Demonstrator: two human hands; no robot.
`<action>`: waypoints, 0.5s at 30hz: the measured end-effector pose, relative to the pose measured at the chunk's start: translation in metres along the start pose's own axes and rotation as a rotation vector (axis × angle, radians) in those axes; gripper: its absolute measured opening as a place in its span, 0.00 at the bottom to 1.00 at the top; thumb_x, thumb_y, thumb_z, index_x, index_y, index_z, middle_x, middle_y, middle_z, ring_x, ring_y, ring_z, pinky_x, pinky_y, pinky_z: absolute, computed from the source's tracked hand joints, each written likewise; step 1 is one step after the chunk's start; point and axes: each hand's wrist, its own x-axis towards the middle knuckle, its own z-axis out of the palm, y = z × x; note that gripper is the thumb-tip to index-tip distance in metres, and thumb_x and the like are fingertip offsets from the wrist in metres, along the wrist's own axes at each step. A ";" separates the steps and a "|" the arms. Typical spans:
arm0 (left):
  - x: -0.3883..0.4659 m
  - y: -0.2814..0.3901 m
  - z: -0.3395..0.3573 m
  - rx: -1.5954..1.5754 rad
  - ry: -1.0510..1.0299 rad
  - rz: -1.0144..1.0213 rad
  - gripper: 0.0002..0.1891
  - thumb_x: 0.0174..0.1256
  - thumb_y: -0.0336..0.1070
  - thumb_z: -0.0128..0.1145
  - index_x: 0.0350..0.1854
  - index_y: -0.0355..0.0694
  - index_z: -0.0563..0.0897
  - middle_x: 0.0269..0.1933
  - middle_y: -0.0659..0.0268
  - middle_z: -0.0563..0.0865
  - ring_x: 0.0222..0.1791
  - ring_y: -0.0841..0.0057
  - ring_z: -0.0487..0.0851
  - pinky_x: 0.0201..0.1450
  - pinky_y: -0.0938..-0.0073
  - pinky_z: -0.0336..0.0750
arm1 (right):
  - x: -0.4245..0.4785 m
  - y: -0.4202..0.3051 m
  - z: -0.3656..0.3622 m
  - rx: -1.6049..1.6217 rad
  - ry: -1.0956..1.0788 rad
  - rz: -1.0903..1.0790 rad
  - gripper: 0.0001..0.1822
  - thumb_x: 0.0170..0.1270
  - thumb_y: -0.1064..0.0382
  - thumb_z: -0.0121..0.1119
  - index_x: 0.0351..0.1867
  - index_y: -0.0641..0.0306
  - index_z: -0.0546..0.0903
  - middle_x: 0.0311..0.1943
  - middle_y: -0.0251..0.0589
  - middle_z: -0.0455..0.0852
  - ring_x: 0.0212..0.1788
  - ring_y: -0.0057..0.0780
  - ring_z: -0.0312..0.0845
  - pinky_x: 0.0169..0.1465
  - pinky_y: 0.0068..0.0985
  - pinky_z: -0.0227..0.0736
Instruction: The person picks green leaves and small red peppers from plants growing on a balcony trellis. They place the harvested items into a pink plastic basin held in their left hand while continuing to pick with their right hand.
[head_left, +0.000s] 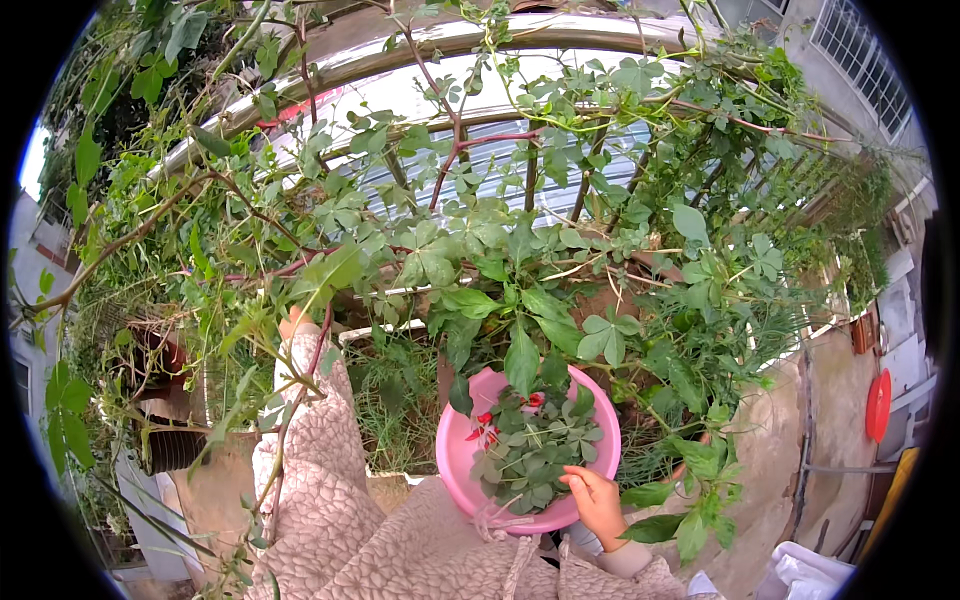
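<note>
A pink plastic basin (454, 450) stands close in front of me, holding picked green leaves (536, 450) and several red peppers (484, 433). Over the basin's right front edge is my right hand (596, 502), its curled fingers near the leaves; whether they pinch anything is unclear. My left hand (298, 322) reaches forward at the left among leafy vines, mostly covered by leaves, so its fingers do not show. Broad pepper-like leaves (521, 352) hang over the basin's far rim.
Reddish vine stems (454, 150) cross in front of me. A curved rail (352, 71) spans the back. At left stands a dark ribbed pot (174, 446); at right are a red round object (877, 405) and a pale bag (806, 574).
</note>
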 end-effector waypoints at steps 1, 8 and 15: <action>-0.007 0.005 -0.014 -0.052 -0.040 0.054 0.21 0.55 0.51 0.47 0.38 0.36 0.80 0.38 0.50 0.81 0.38 0.54 0.79 0.43 0.60 0.71 | 0.002 0.004 0.000 -0.001 0.012 0.009 0.14 0.62 0.62 0.50 0.41 0.71 0.77 0.32 0.44 0.83 0.34 0.30 0.79 0.38 0.22 0.71; -0.098 0.072 -0.016 -0.353 -0.183 0.695 0.19 0.52 0.51 0.55 0.34 0.39 0.83 0.28 0.54 0.83 0.30 0.58 0.81 0.36 0.65 0.73 | 0.007 0.002 0.002 0.007 -0.033 -0.004 0.13 0.61 0.62 0.50 0.42 0.71 0.77 0.33 0.44 0.82 0.35 0.29 0.79 0.39 0.22 0.71; -0.167 0.133 -0.035 0.067 -0.315 0.744 0.14 0.55 0.47 0.51 0.41 0.52 0.81 0.36 0.55 0.83 0.38 0.59 0.80 0.41 0.63 0.74 | 0.000 -0.003 0.002 -0.009 -0.049 -0.038 0.14 0.62 0.61 0.49 0.42 0.71 0.77 0.33 0.43 0.82 0.35 0.29 0.78 0.38 0.22 0.71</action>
